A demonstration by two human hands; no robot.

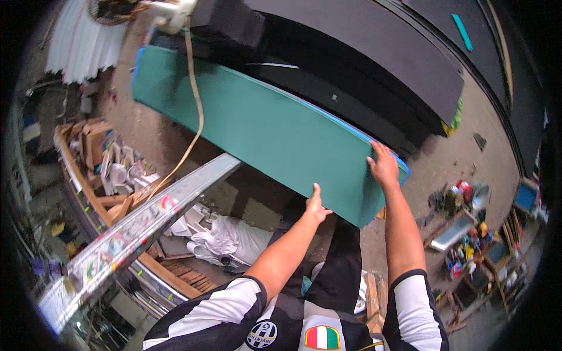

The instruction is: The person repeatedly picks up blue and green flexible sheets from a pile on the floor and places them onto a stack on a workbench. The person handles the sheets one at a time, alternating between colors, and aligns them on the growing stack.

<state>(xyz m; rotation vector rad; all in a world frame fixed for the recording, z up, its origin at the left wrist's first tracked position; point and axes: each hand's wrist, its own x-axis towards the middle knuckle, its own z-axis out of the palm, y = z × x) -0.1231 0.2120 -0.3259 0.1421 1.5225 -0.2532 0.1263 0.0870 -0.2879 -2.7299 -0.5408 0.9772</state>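
A long green sheet (263, 128), with blue showing along its far edge, lies slantwise in front of me. My left hand (317, 207) is at its near edge, thumb up against the green face and the other fingers partly hidden below the edge. Toward the right end, my right hand (384, 167) reaches across the sheet. Its fingers close over the far edge, while the thumb stays on the green side. A pale cord (195, 88) hangs across the sheet's left part.
Beyond the sheet lie large black panels (351, 52). A long metal beam (152, 216) comes in from the lower left, close to the sheet's near edge. Wood scraps (96, 146) fill a framed bin at left. Mixed clutter (468, 251) covers the floor at right.
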